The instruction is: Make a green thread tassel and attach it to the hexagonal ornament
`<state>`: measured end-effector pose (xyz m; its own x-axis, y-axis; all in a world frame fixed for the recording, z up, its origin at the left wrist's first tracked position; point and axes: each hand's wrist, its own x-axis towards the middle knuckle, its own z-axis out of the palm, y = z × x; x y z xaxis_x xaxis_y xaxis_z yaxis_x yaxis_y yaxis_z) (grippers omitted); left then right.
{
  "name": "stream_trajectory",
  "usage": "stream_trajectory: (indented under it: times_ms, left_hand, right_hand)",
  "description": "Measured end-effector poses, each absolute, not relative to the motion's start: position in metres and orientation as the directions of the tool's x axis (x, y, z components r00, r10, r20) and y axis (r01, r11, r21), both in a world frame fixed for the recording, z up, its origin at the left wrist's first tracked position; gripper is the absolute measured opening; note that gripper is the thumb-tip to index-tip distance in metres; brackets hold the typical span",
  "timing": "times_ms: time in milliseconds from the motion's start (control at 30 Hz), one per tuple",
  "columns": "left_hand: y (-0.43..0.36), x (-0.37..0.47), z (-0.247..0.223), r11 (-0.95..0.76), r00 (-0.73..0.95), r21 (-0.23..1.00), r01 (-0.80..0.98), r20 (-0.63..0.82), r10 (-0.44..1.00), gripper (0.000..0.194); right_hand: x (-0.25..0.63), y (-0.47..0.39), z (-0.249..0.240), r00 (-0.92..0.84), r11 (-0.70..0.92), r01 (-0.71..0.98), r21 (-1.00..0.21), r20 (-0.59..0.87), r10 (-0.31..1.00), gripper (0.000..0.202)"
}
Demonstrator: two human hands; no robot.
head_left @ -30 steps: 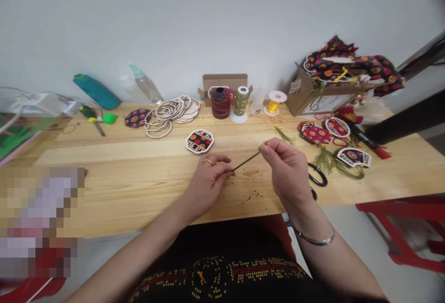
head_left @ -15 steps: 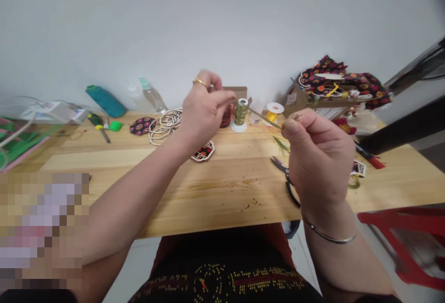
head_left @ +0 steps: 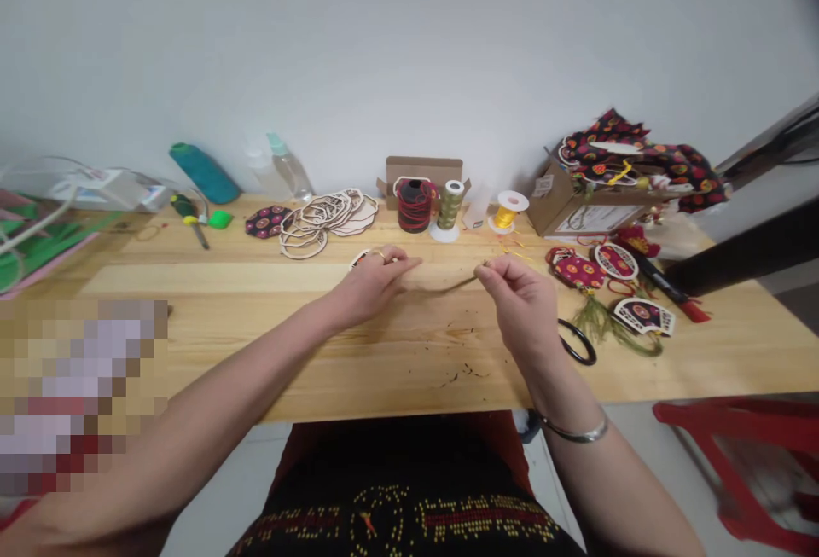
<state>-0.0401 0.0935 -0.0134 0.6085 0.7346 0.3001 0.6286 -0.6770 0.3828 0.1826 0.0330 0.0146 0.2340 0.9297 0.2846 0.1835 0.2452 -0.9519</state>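
A thin bundle of olive thread (head_left: pixel 448 287) stretches between my two hands above the wooden table, sagging slightly. Its right end is pinched between the thumb and fingers of my right hand (head_left: pixel 523 297). At the other end, the closed fingers of my left hand (head_left: pixel 368 288) grip the bundle, though the exact hold is partly hidden. Behind my left hand a small patterned piece (head_left: pixel 359 258) is mostly covered. The black scissors handle (head_left: pixel 579 342) shows beside my right hand, which hides the blades.
Along the wall stand a dark red cord spool (head_left: pixel 415 205), an olive thread spool (head_left: pixel 450 209) and a yellow spool (head_left: pixel 510 211). Wooden frames (head_left: pixel 329 216) lie left of them. Tasselled ornaments (head_left: pixel 579 271) and a cardboard box (head_left: pixel 563 203) are at right. Dark scraps (head_left: pixel 470 369) dot the table.
Both hands have come down closer to the table, my right hand also moving left. The thread bundle between them has gone from slanted to nearly level.
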Motion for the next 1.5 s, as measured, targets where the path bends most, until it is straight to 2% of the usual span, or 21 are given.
stream_trajectory:
  times_ms: [67, 133, 200, 233, 267, 300, 333, 367, 433, 567, 700, 867, 1167, 1500]
  left_hand:
    - [0.089, -0.05, -0.003, -0.598, 0.531, 0.408, 0.69, 0.278, 0.801, 0.05]
    - [0.079, -0.056, 0.018, -0.477, 0.332, 0.438, 0.762, 0.367, 0.869, 0.051]
    - [0.061, -0.055, 0.04, -0.359, 0.057, 0.549, 0.755, 0.49, 0.87, 0.041]
    - [0.049, -0.05, 0.047, -0.324, -0.027, 0.647, 0.69, 0.471, 0.882, 0.032]
    - [0.036, -0.044, 0.052, -0.279, -0.022, 0.766, 0.579, 0.357, 0.934, 0.022]
    - [0.024, -0.036, 0.054, -0.168, 0.071, 0.885, 0.435, 0.153, 0.986, 0.018]
    - [0.014, -0.028, 0.053, 0.015, 0.208, 0.959, 0.282, -0.077, 0.975, 0.018]
    - [0.006, -0.019, 0.05, 0.218, 0.31, 0.968, 0.128, -0.248, 0.918, 0.019]
    - [-0.003, -0.003, 0.041, 0.526, 0.43, 0.841, -0.124, -0.432, 0.793, 0.022]
    - [0.003, 0.012, 0.028, 0.732, 0.512, 0.573, -0.368, -0.532, 0.674, 0.027]
    - [0.011, 0.013, 0.024, 0.776, 0.557, 0.437, -0.455, -0.54, 0.631, 0.027]
    - [0.011, 0.013, 0.017, 0.746, 0.503, 0.428, -0.51, -0.555, 0.662, 0.016]
    - [0.013, 0.011, 0.016, 0.768, 0.507, 0.47, -0.435, -0.577, 0.64, 0.009]
    - [0.016, 0.008, 0.015, 0.712, 0.386, 0.532, -0.457, -0.603, 0.698, 0.004]
  right_hand:
    - [0.181, 0.038, 0.009, 0.237, 0.215, 0.184, -0.959, 0.255, 0.937, 0.018]
    - [0.18, 0.04, 0.007, 0.235, 0.214, 0.194, -0.957, 0.257, 0.937, 0.02]
    - [0.179, 0.043, 0.007, 0.233, 0.226, 0.205, -0.952, 0.272, 0.934, 0.021]
    - [0.178, 0.044, 0.007, 0.231, 0.233, 0.21, -0.95, 0.28, 0.932, 0.021]
    - [0.177, 0.045, 0.007, 0.229, 0.241, 0.213, -0.947, 0.288, 0.93, 0.02]
    - [0.176, 0.046, 0.006, 0.225, 0.249, 0.217, -0.944, 0.297, 0.928, 0.019]
    - [0.175, 0.047, 0.007, 0.218, 0.26, 0.222, -0.94, 0.307, 0.926, 0.018]
    - [0.173, 0.047, 0.007, 0.208, 0.275, 0.23, -0.934, 0.323, 0.923, 0.017]
    - [0.17, 0.046, 0.009, 0.175, 0.324, 0.258, -0.91, 0.374, 0.911, 0.016]
    - [0.163, 0.034, 0.014, 0.063, 0.443, 0.391, -0.807, 0.503, 0.862, 0.016]
    - [0.16, 0.016, 0.015, -0.089, 0.557, 0.512, -0.655, 0.604, 0.792, 0.014]
    - [0.16, -0.002, 0.011, -0.245, 0.674, 0.556, -0.487, 0.678, 0.693, 0.013]
    - [0.166, -0.024, 0.001, -0.334, 0.682, 0.545, -0.488, 0.619, 0.711, 0.014]
    - [0.168, -0.038, -0.002, -0.422, 0.71, 0.517, -0.477, 0.58, 0.697, 0.011]
